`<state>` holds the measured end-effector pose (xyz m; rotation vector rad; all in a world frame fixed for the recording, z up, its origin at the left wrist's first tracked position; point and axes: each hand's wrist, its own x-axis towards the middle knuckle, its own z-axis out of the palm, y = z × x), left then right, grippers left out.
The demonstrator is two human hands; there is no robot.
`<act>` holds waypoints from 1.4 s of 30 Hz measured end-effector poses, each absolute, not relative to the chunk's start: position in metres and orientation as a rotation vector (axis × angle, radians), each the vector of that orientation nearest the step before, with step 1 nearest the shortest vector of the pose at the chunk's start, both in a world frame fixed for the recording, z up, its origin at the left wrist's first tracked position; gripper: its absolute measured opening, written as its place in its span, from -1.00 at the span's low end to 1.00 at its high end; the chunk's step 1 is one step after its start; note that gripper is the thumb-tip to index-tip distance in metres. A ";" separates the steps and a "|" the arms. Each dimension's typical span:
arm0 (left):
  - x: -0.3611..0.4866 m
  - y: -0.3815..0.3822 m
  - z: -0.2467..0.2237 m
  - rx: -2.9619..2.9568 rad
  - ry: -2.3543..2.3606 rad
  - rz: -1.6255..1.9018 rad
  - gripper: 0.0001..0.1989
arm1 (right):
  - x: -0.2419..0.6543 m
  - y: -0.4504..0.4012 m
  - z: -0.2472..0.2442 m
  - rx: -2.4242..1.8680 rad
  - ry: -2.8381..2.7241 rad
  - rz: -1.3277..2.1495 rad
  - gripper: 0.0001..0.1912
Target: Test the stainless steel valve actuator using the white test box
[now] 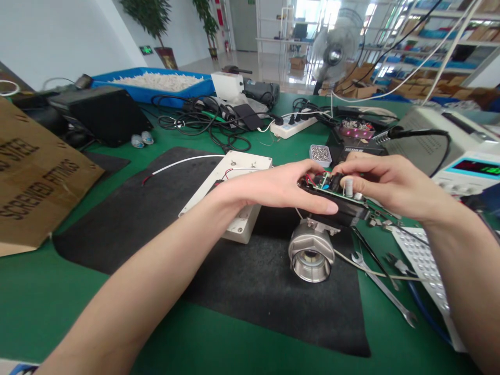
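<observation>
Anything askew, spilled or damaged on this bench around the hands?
Nothing looks spilled or broken. The left hand and right hand both grip a circuit board atop a black housing on a steel valve. A wrench and small parts lie loose beside it, and cables tangle behind.

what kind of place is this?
Likely an electronics assembly or repair bench in a workshop: both hands on a circuit board, a bench power supply at right, stock shelving behind.
</observation>
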<state>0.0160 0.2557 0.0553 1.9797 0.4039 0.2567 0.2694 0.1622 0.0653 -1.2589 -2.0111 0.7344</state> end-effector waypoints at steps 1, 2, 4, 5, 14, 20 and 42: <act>0.016 0.256 0.055 1.977 0.402 0.256 -0.27 | 0.269 0.162 0.065 -1.258 -2.014 0.734 -0.78; 0.016 0.256 0.055 1.977 0.401 0.257 -0.27 | 0.269 0.162 0.066 -1.255 -2.017 0.733 -0.78; 0.015 0.256 0.055 1.982 0.397 0.262 -0.27 | 0.269 0.162 0.066 -1.243 -2.021 0.732 -0.79; 0.015 0.256 0.055 1.985 0.394 0.264 -0.28 | 0.269 0.162 0.066 -1.238 -2.023 0.732 -0.79; 0.016 0.255 0.056 1.997 0.399 0.259 -0.29 | 0.270 0.163 0.066 -1.245 -2.036 0.718 -0.76; 0.016 0.256 0.056 1.998 0.407 0.250 -0.28 | 0.269 0.162 0.065 -1.245 -2.028 0.701 -0.78; 0.016 0.256 0.056 2.003 0.413 0.249 -0.27 | 0.268 0.161 0.067 -1.242 -2.040 0.683 -0.78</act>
